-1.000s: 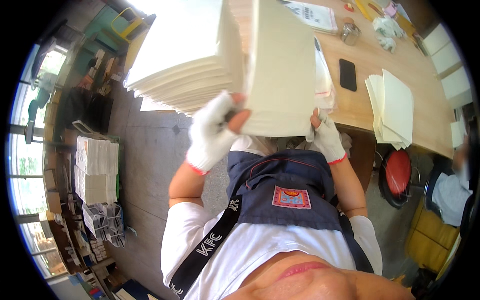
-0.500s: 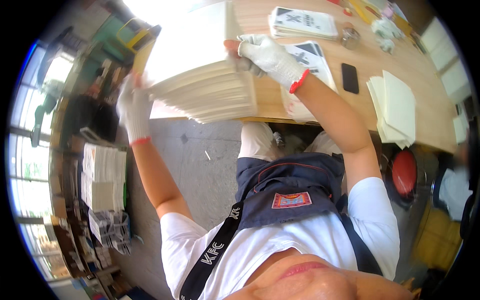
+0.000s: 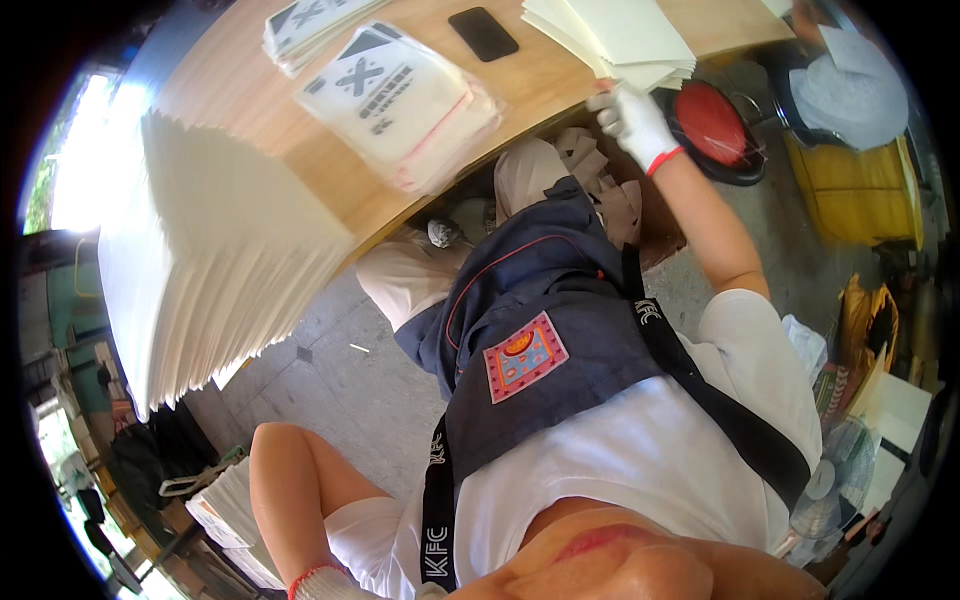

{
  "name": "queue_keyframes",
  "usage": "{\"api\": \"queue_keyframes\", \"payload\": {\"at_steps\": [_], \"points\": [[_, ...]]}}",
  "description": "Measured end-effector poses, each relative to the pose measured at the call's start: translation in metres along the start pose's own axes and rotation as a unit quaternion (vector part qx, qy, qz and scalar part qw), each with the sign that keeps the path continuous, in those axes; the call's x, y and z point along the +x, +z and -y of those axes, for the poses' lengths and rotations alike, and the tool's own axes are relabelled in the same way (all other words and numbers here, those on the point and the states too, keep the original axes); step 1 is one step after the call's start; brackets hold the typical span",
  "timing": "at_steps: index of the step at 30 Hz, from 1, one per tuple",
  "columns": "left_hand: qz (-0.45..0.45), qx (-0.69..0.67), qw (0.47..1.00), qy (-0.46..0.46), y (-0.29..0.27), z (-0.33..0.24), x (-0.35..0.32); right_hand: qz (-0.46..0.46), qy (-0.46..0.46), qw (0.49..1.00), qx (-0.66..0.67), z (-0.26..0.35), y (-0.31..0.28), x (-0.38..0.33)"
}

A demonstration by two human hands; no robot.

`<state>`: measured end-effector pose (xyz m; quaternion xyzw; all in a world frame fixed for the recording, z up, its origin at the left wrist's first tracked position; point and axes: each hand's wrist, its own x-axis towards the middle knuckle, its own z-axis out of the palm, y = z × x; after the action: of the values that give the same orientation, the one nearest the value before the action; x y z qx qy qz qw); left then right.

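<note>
My right hand (image 3: 638,128), in a white knit glove with a red cuff, is at the table's near edge. Its fingers are closed on the corner of a small stack of cream paper sheets (image 3: 640,45), with a bare fingertip against the paper. My left arm is bent back toward me. Only part of my gloved left hand (image 3: 322,583) shows at the lower edge, so its fingers are hidden. A tall pile of cream paper (image 3: 215,260) stands at the table's left end, its layers fanned and uneven, with neither hand on it.
On the wooden table (image 3: 240,75) lie printed packets in clear wrap (image 3: 395,105), a second packet pile (image 3: 320,20) and a black phone (image 3: 483,34). A red-seated stool (image 3: 712,125) and a yellow box (image 3: 855,190) stand at the right. Bundled paper (image 3: 235,515) sits low at the left.
Both hands have left the tall paper pile. My right hand has moved right to the small stack; my left has drawn back toward me. The view has turned to the right.
</note>
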<state>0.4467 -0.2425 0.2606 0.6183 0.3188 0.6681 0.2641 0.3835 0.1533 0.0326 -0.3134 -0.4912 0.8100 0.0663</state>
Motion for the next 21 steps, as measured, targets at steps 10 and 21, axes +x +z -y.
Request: {"api": "queue_keyframes", "payload": {"at_steps": [10,21], "points": [[0.042,-0.007,0.999,-0.031,-0.002,0.015,0.023,-0.029,0.042,0.999,0.011,0.040,-0.049,0.058],[0.028,0.048,0.990,-0.130,-0.017,0.040,0.034,0.083,0.075,0.983,0.145,0.016,-0.058,0.007]]}}
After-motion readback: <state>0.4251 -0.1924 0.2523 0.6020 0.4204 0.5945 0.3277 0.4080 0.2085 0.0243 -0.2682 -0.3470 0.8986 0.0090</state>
